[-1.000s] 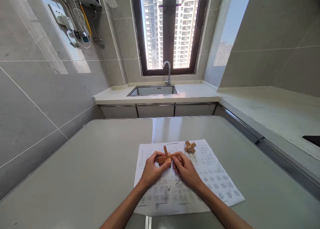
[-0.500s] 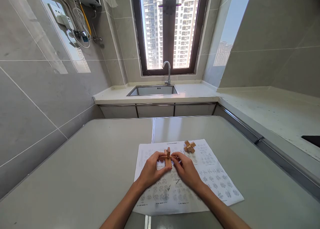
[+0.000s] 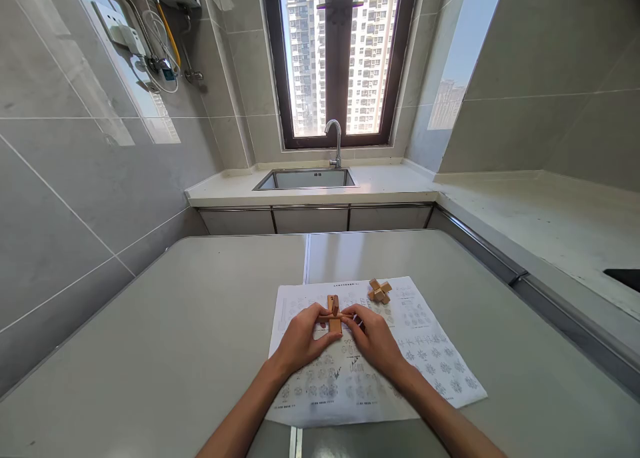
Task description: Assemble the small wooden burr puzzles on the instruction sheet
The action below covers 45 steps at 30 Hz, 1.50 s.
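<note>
Wooden cluster (image 3: 335, 319) mid-fit, held from both sides

Step in hand, my read: lining up or seating crossed pieces, not finished. Cluster is over the middle-upper part of the printed sheet (image 3: 345, 411), which lies on the tabletop (image 3: 200, 325). Can't tell if it touches the paper or floats just above.

Left hand (image 3: 303, 331) pinches the cluster's left side — thumb by the lower end of the near block (image 3: 335, 327), fingers up at the left end of the crossbar (image 3: 324, 319). Right hand (image 3: 373, 333) is curled, fingertips pinching the crossbar's right end. Upright stick (image 3: 335, 305) pokes up between them. Joints too small to see, so can't say if anything is locked.

Next move calls for a steady left grip and small right-fingertip adjustments; main risk, I'd guess, is a loose piece slipping out.

Vs a second ago: cluster has been turned — the stick leaned left then and is near upright now, and the near block points more squarely at the wearer. Finished-looking wooden cross (image 3: 379, 292) hasn't moved, upper right on the sheet, apart from both hands
</note>
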Each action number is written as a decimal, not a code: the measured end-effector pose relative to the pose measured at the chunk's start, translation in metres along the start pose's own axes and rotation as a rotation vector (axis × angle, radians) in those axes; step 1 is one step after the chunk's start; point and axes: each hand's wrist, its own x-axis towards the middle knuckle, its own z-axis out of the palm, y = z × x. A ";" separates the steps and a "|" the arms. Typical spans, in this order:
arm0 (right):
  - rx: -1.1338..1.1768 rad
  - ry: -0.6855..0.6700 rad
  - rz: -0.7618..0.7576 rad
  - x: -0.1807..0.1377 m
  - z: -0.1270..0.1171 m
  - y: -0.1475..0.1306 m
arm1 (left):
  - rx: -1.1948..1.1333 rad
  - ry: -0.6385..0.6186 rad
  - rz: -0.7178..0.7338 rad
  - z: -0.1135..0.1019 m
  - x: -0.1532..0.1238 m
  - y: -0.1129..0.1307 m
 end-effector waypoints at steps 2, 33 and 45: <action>-0.036 -0.023 -0.004 -0.001 0.001 -0.001 | 0.049 0.012 0.004 0.000 0.000 -0.002; 0.577 -0.135 0.232 0.008 -0.006 -0.007 | 0.013 0.123 -0.024 0.003 0.002 0.001; 0.307 -0.197 0.160 0.003 -0.001 -0.007 | -0.416 0.397 -0.228 -0.006 0.012 -0.008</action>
